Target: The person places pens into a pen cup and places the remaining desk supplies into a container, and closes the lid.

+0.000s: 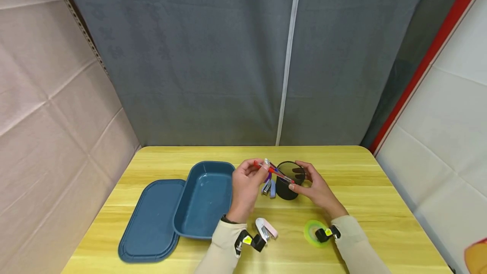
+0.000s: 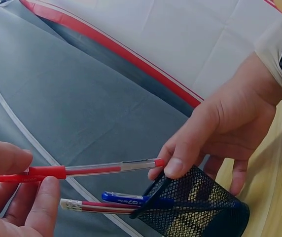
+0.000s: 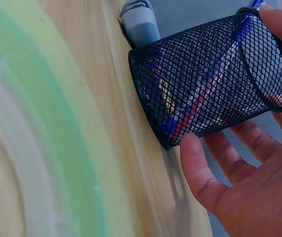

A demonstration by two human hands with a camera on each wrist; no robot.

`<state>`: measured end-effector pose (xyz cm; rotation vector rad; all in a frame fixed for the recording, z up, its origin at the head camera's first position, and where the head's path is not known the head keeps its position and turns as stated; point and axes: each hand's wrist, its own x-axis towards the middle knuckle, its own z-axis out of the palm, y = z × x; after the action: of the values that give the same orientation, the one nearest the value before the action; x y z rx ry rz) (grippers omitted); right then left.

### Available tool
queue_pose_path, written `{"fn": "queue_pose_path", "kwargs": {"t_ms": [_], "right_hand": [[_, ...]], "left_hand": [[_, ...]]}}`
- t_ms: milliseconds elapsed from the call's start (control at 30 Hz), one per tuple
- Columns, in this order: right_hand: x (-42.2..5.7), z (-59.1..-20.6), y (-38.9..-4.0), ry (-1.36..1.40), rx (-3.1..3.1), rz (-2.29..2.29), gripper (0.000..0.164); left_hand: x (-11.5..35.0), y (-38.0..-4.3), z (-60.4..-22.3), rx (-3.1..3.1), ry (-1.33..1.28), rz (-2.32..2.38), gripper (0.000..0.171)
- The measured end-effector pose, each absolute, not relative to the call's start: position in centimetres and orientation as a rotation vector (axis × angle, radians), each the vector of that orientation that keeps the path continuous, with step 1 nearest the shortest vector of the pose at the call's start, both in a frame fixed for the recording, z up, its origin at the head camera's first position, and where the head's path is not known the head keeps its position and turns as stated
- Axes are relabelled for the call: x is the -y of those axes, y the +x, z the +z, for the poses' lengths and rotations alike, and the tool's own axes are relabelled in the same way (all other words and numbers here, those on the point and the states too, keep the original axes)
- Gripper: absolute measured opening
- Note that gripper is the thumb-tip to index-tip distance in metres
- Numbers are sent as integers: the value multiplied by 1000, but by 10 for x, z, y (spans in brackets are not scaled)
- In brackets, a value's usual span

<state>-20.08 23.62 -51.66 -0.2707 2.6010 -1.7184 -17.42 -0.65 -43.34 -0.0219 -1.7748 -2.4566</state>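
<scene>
My left hand (image 1: 245, 187) pinches a red pen (image 2: 96, 170) with a clear barrel near its capped end. The pen's other end reaches the thumb of my right hand (image 1: 318, 189), at the cup's rim. That right hand grips a black mesh pen cup (image 3: 210, 84), thumb on the near side and fingers around the far side. Tilted in the left wrist view, the cup holds a blue pen (image 2: 126, 198) and a red-and-white pencil (image 2: 101, 207) with a white eraser. A light purple stapler (image 1: 269, 188) is just left of the cup.
A dark blue open box (image 1: 203, 198) stands left of my hands, overlapping its flat lid (image 1: 150, 223). Nearer me lie a white-and-pink stapler (image 1: 266, 228) and a green-yellow tape roll (image 1: 310, 234), the latter by my right wrist. The wooden table (image 1: 380, 215) meets a grey curtain behind.
</scene>
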Motion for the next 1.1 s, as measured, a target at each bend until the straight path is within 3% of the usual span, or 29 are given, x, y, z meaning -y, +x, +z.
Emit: {"fn": "queue_pose_path", "kwargs": {"t_ms": [1100], "right_hand": [[-237, -516, -201, -279, -2586, -1731, 81]], "left_hand": [[-17, -192, -458, 1922, 85, -2262, 25]]}}
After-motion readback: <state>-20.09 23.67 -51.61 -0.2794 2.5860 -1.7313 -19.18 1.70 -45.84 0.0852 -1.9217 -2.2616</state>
